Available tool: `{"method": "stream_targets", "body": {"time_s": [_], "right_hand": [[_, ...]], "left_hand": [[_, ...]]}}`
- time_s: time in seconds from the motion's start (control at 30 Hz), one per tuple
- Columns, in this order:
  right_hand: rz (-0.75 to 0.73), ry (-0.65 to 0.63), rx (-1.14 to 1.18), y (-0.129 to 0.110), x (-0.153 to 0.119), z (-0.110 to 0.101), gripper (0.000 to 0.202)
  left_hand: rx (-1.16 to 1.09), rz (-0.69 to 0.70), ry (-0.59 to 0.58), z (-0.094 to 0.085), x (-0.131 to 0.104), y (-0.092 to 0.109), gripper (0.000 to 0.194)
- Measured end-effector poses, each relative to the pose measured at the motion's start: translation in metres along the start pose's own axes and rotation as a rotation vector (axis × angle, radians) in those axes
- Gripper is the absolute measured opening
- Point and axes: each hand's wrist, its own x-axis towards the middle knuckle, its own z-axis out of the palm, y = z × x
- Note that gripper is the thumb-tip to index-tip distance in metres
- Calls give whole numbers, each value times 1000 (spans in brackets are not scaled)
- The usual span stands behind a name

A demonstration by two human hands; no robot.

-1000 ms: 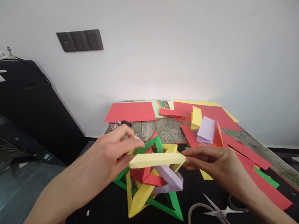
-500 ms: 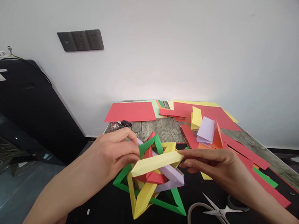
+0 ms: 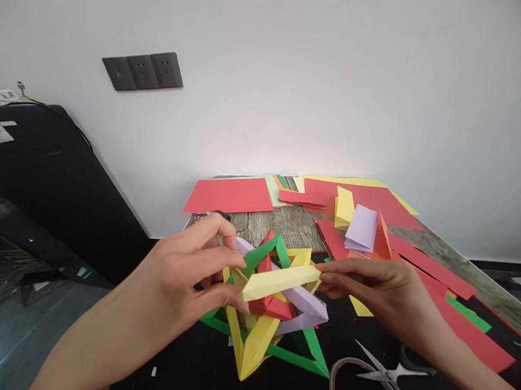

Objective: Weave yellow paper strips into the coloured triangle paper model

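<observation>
Between my hands is an interlocked folded-paper star [image 3: 259, 340] of green, yellow, red, lilac and pale yellow strips. A pale yellow paper strip [image 3: 282, 281] crosses its upper front. My left hand [image 3: 186, 278] is at the strip's left end, its thumb below and its index finger above, the other fingers curled behind the star. With thumb and fingertips, my right hand [image 3: 369, 285] pinches the strip's right end. Where the strip's ends join the star is partly hidden by my fingers.
Scissors [image 3: 386, 373] lie partly open at the lower right, beside a roll of tape [image 3: 333, 385]. Red paper sheets [image 3: 229, 195], a folded lilac paper [image 3: 361, 228] and a yellow one [image 3: 344, 208] are farther back. A wall with sockets [image 3: 143, 71] stands behind.
My left thumb and index finger have spread farther apart around the strip's left end. The star and strip have shifted slightly right. My right hand keeps its pinch.
</observation>
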Motion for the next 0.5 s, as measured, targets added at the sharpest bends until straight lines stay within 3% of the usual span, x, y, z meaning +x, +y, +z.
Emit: {"method": "stream_targets", "body": {"time_s": [0.07, 0.23, 0.37, 0.5], "right_hand": [[11, 13, 3, 0, 0, 0, 12], [32, 19, -27, -1, 1, -1, 19], [27, 11, -34, 0, 1, 0, 19], [49, 42, -27, 1, 0, 2, 21]], "left_hand": [[-24, 47, 19, 0, 1, 4, 14], [-96, 124, -70, 0, 4, 6, 17], [2, 205, 14, 4, 7, -3, 13], [88, 193, 110, 7, 8, -6, 13]]}}
